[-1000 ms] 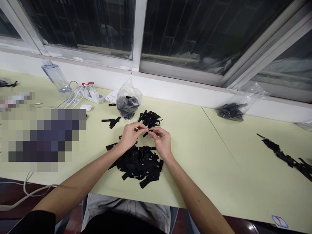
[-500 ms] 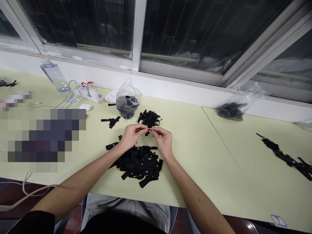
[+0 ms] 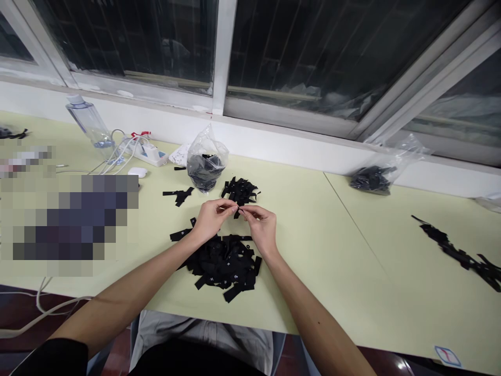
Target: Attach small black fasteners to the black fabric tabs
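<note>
My left hand (image 3: 212,218) and my right hand (image 3: 261,224) meet fingertip to fingertip over the table. Both are closed in a pinch on one small black fabric strip (image 3: 237,213), mostly hidden by the fingers. Just beyond the fingertips lies a small heap of black strips (image 3: 240,189). Below my wrists spreads a larger pile of black fabric strips (image 3: 223,266), some bearing small white marks. A few separate black strips (image 3: 180,195) lie to the left of my left hand.
A clear bag of black pieces (image 3: 207,167) stands behind the heaps; another bag (image 3: 373,177) is at the back right. At the left are a water bottle (image 3: 91,125), a power strip (image 3: 151,154) with cables and a white case (image 3: 137,172). Black strips (image 3: 457,250) lie far right.
Almost nothing differs. Both hands stay in the same place, pinching the strip, with only a slight shift of the fingertips.
</note>
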Available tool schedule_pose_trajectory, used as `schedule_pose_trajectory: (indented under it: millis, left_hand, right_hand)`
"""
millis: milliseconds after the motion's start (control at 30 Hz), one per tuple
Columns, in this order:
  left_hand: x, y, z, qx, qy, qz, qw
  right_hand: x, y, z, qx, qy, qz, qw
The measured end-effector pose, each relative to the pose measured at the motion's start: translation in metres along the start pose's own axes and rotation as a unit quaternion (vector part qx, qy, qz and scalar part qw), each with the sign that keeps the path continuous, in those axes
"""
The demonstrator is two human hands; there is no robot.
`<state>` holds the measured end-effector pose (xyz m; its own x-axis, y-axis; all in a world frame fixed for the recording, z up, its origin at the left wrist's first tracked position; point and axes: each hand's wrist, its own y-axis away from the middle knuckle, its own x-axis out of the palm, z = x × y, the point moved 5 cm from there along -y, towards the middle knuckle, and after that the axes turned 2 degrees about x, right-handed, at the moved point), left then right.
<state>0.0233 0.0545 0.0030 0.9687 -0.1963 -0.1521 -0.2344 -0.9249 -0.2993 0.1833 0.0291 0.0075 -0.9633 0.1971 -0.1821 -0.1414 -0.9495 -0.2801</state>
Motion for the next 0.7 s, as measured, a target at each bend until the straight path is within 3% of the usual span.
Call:
schedule_pose_trajectory:
  millis: [300, 700]
  left_hand:
    - [0.0003, 0.0011, 0.0021, -0.016, 0.01, 0.008, 1.0]
    - [0.0011, 0.0003, 0.0047, -0.014, 0.026, 0.026, 0.999]
  right_hand:
    - [-0.0002, 0.0006, 0.0017, 0.003, 0.018, -0.022, 1.0]
    - [0.0002, -0.0021, -0.0058, 0.021, 0.012, -0.008, 1.0]
